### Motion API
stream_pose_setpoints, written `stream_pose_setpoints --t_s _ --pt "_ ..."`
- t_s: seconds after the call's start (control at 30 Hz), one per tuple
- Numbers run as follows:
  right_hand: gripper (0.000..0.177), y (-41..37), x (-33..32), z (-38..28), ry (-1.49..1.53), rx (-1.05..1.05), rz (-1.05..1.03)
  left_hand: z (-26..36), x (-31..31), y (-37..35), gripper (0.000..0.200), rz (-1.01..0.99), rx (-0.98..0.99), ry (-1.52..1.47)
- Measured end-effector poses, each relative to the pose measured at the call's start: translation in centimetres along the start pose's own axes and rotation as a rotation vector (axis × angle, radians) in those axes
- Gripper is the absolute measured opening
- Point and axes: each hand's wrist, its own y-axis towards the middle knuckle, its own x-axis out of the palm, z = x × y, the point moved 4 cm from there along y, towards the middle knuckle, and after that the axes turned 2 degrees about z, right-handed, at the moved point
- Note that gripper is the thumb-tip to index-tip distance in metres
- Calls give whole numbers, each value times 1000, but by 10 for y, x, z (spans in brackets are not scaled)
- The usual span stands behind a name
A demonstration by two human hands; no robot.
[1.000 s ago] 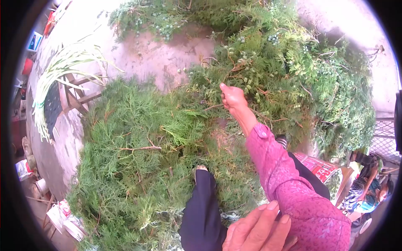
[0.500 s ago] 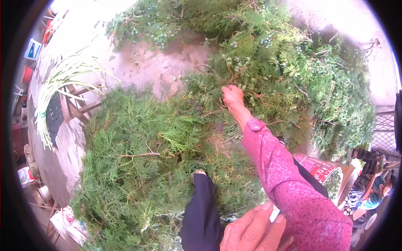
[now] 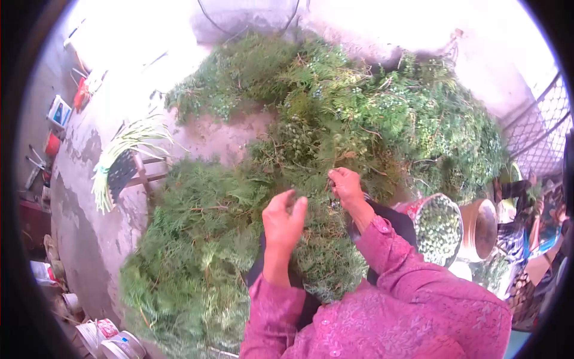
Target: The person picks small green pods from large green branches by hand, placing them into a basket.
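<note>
Cut evergreen branches with scale-like leaves [image 3: 203, 239] cover the floor in front of me and around my legs. My right hand [image 3: 347, 186] is closed in a pinch on a thin evergreen sprig [image 3: 317, 173] over the middle of the pile; the sprig is blurred against the foliage. Beside it, my left hand [image 3: 283, 220] is raised with thumb and fingers apart, holding nothing that I can see. A bucket [image 3: 459, 242] full of small green cones [image 3: 437, 227] stands near my right knee.
A brown bucket [image 3: 478, 230] stands right of the cone bucket. At the left, a bundle of long pale green stalks [image 3: 128, 146] lies over a small stool [image 3: 143, 176]. White tubs [image 3: 122, 346] sit at the lower left. Wire mesh [image 3: 541, 128] is at the right edge.
My right hand has drawn back from the branches toward my body. My left hand has moved forward and left from the lower edge, with its fingers spreading. The view has shifted, showing the cone bucket more fully.
</note>
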Motion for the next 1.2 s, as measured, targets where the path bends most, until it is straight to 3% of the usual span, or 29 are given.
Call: stream_pose_setpoints --t_s 0.03,0.1,0.13,0.2,0.23,0.4,0.47,0.5,0.53,0.6,0.63,0.7,0.8,0.87,0.9,1.0,1.07,1.13,1.2 --pt "13 -28 0 -9 -74 -55 -57 -9 2 -7 37 4 18 12" --pt "14 -84 -8 -26 -168 -130 -172 -28 11 -27 34 -54 -228 -471" --pt "14 -106 -18 -25 -155 -134 -178 -27 12 -45 34 -50 -219 -459" --pt "17 -151 -31 -27 -474 -445 -276 -25 9 -88 33 17 -200 -419" --pt "17 -182 -35 -37 -554 -485 -294 -18 8 -105 34 85 -94 -479" --pt "16 -265 -48 -12 -512 -675 -394 24 2 -150 34 23 -31 -91" --pt "15 -287 -51 -6 -607 -835 -513 36 6 -165 28 7 77 -146" --pt "16 -292 -53 -6 -622 -852 -551 45 8 -175 19 -46 30 -400" --pt "16 -297 -56 -7 -610 -856 -546 46 8 -182 19 -48 36 -389" --pt "17 -308 -57 -10 -606 -855 -648 40 4 -189 18 -76 -59 -637" --pt "17 -312 -61 -16 -596 -860 -651 41 0 -194 18 -49 1 -651" --pt "19 -317 -68 -27 -465 -683 -819 44 -8 -203 19 -22 61 -688" --pt "23 -303 -86 -58 -349 -585 -656 49 -24 -215 16 38 129 -712" --pt "22 -286 -94 -78 -235 -766 -525 56 -31 -223 13 39 97 -596" --pt "22 -282 -96 -88 -229 -762 -515 62 -30 -227 11 77 130 -533" --pt "24 -275 -93 -103 -231 -620 -489 66 -24 -233 11 6 153 -426" --pt "27 -266 -82 -91 -89 -385 -602 71 -18 -236 12 -14 161 -398" --pt "28 -267 -78 -89 -125 -348 -619 77 -14 -238 12 -43 167 -374" --pt "29 -264 -82 -86 -160 -361 -605 82 -11 -239 13 -5 160 -150"
